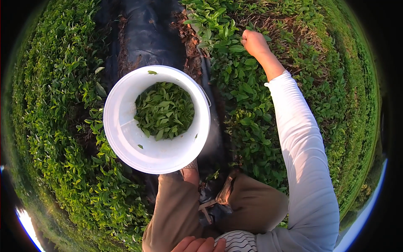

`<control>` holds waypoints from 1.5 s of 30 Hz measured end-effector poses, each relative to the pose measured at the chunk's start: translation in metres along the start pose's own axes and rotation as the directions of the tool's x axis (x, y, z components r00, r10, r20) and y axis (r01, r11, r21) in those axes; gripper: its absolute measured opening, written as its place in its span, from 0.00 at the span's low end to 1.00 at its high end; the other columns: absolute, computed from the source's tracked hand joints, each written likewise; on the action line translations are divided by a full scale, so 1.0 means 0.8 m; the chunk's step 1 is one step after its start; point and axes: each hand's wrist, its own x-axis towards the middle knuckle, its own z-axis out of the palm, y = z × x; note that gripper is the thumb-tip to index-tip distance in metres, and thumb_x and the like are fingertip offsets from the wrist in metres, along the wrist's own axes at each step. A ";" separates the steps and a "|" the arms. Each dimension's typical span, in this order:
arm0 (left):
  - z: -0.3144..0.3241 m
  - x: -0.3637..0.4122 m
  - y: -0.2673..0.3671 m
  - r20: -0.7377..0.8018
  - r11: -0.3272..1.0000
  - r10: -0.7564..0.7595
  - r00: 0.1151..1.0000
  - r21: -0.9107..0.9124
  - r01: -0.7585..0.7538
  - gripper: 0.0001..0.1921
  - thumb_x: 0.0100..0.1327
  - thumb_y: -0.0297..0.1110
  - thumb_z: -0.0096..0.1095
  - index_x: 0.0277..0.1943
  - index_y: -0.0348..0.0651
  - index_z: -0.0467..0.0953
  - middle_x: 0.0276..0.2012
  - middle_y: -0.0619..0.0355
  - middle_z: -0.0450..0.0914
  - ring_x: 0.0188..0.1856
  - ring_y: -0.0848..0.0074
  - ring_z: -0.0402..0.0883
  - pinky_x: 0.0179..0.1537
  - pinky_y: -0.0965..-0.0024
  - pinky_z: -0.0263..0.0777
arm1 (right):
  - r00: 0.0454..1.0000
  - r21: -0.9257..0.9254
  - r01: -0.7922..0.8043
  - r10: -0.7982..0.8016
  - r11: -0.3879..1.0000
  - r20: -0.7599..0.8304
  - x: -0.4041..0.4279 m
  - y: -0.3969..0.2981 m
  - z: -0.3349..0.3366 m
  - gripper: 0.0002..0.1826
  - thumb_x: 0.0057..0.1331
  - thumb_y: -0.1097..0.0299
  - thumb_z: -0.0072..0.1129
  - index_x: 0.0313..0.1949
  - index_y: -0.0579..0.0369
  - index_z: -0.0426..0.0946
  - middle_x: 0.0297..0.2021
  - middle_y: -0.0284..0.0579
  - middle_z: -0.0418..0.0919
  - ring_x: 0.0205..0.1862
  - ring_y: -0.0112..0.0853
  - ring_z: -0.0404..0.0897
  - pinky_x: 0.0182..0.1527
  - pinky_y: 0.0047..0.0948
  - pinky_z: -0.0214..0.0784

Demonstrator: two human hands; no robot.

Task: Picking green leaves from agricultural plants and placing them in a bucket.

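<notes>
My right hand [254, 42] reaches out over the row of tea bushes [248, 85] on the right. Its fingers are curled in among the top leaves, and the back of the hand hides whether anything is between them. At the bottom edge, the curled fingers of my left hand [201, 245] show in front of my striped shirt [237, 241]; the rest is cut off. Before me is a white plastic bucket [157, 166], apart from both hands. Loose picked green leaves [165, 110] cover its bottom, and a few single leaves stick to its inner wall.
Black plastic sheeting [151, 37] lines the path between the rows, with dry brown leaves [191, 47] along it. Another dense bush row [69, 126] borders the left. My bent legs [179, 204] are just behind the bucket. Bare dry stems [292, 31] show at upper right.
</notes>
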 end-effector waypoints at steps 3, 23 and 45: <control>0.003 -0.003 -0.002 -0.047 1.000 -0.019 0.999 0.001 0.019 0.14 0.48 0.32 0.57 0.39 0.40 0.74 0.30 0.55 0.74 0.28 0.70 0.73 0.32 0.67 0.68 | 0.998 -0.164 0.000 0.009 0.986 0.055 -0.005 -0.006 -0.007 0.11 0.55 0.67 0.56 0.38 0.53 0.76 0.37 0.51 0.76 0.40 0.45 0.75 0.42 0.40 0.68; 0.006 -0.001 0.001 0.025 0.994 -0.104 0.994 0.031 0.104 0.15 0.46 0.34 0.59 0.39 0.41 0.74 0.33 0.56 0.75 0.31 0.70 0.74 0.37 0.65 0.67 | 0.963 0.964 -0.228 0.116 -0.138 0.245 0.033 -0.035 -0.008 0.07 0.59 0.71 0.57 0.36 0.59 0.73 0.30 0.39 0.76 0.25 0.19 0.74 0.24 0.14 0.65; 0.001 0.006 -0.001 0.087 1.000 0.013 0.996 -0.009 -0.013 0.17 0.48 0.33 0.59 0.42 0.37 0.73 0.32 0.52 0.75 0.29 0.68 0.74 0.32 0.66 0.68 | 0.919 0.807 -0.395 0.197 0.440 0.342 -0.038 -0.075 0.004 0.15 0.55 0.72 0.58 0.42 0.60 0.71 0.28 0.44 0.76 0.27 0.25 0.75 0.26 0.24 0.68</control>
